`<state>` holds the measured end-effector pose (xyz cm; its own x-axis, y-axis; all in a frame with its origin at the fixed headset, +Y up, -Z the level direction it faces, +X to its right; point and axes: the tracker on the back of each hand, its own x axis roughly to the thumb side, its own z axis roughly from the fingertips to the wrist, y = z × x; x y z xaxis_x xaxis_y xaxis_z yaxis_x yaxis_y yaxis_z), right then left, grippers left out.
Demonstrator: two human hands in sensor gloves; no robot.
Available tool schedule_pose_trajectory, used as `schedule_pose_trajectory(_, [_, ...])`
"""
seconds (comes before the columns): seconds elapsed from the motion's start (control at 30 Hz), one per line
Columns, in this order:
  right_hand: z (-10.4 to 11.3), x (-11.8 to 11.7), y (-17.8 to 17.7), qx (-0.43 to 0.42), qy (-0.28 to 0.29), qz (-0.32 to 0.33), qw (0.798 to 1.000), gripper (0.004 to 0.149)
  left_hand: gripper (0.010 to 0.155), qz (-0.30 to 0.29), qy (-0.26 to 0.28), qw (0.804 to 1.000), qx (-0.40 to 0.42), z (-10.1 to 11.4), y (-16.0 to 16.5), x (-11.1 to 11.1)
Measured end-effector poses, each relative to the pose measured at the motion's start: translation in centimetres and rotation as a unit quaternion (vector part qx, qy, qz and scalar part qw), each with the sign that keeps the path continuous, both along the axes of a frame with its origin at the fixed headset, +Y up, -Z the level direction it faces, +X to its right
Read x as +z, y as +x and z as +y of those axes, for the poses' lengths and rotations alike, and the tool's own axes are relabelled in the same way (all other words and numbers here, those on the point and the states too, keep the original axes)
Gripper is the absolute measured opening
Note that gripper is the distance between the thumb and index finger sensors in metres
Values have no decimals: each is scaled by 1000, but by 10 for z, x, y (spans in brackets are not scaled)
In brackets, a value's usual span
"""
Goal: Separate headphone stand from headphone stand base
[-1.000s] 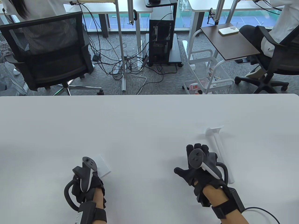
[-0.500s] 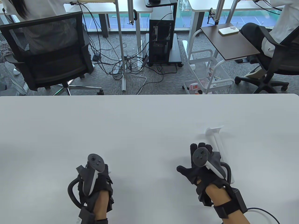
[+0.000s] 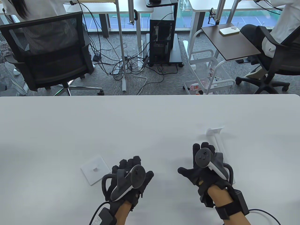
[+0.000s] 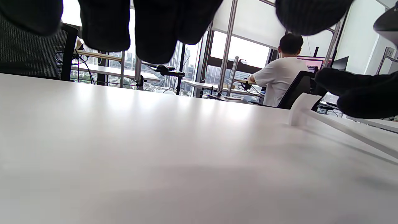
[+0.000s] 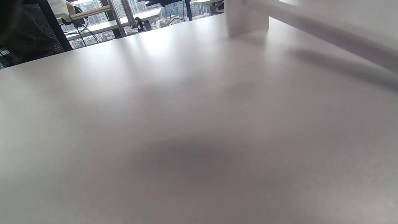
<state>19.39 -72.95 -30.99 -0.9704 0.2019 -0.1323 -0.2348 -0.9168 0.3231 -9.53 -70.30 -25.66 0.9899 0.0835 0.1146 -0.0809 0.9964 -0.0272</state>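
Observation:
The white square stand base (image 3: 95, 170) lies flat on the table, its small socket up, just left of my left hand (image 3: 132, 167). That hand lies palm down, fingers spread, holding nothing. The white headphone stand (image 3: 218, 143) lies on its side at the right, its T-shaped top pointing away. My right hand (image 3: 199, 159) rests palm down beside it, fingers spread, covering the near part of the pole. The stand also shows in the left wrist view (image 4: 326, 123) and the right wrist view (image 5: 311, 29). Stand and base lie apart.
The white table (image 3: 140, 121) fills the lower half of the table view. Beyond its far edge are an office chair (image 3: 46, 51), a computer tower on a cart (image 3: 164, 42), floor cables and a small side table (image 3: 229, 42).
My left hand has let go of the base and moved right, now flat with fingers spread; the base lies uncovered on the table. My right hand has barely moved.

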Motion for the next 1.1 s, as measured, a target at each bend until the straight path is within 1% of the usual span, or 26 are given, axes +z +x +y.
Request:
schedule_pose_trajectory(0.07, [-1, 0, -2, 11, -5, 1, 1000, 109, 93, -2, -37, 999, -28, -11, 5, -5])
schedule_pose_trajectory(0.2, [-1, 2, -4, 10, 1, 10, 1000, 109, 96, 0, -73, 996, -51, -26, 11, -11])
schedule_pose_trajectory(0.27, [-3, 2, -6, 16, -4, 16, 1000, 109, 101, -1, -100, 993, -61, -32, 14, -12])
schedule_pose_trajectory(0.43, [-2, 3, -7, 11, -2, 20, 1000, 108, 106, -7, -122, 991, -58, -39, 18, -11])
schedule_pose_trajectory(0.57, [-3, 3, -8, 17, 0, 19, 1000, 108, 106, -13, -118, 992, -38, -37, 19, -10])
schedule_pose_trajectory(0.63, [-4, 3, -9, 28, -9, 16, 999, 108, 104, -10, -107, 993, -39, -36, 19, -10])
schedule_pose_trajectory(0.73, [-4, 5, -11, 29, -6, 25, 999, 107, 102, -17, -98, 995, -20, -38, 18, -11])
schedule_pose_trajectory(0.8, [-3, 5, -13, 29, -5, 29, 999, 106, 100, -18, -88, 996, -15, -40, 17, -13])
schedule_pose_trajectory(1.03, [-6, 7, -15, 26, -10, 37, 999, 105, 96, -17, -77, 997, 3, -42, 10, -11])
schedule_pose_trajectory(1.1, [-7, 6, -13, 14, -13, 39, 999, 104, 95, -17, -79, 997, -1, -42, 10, -12])
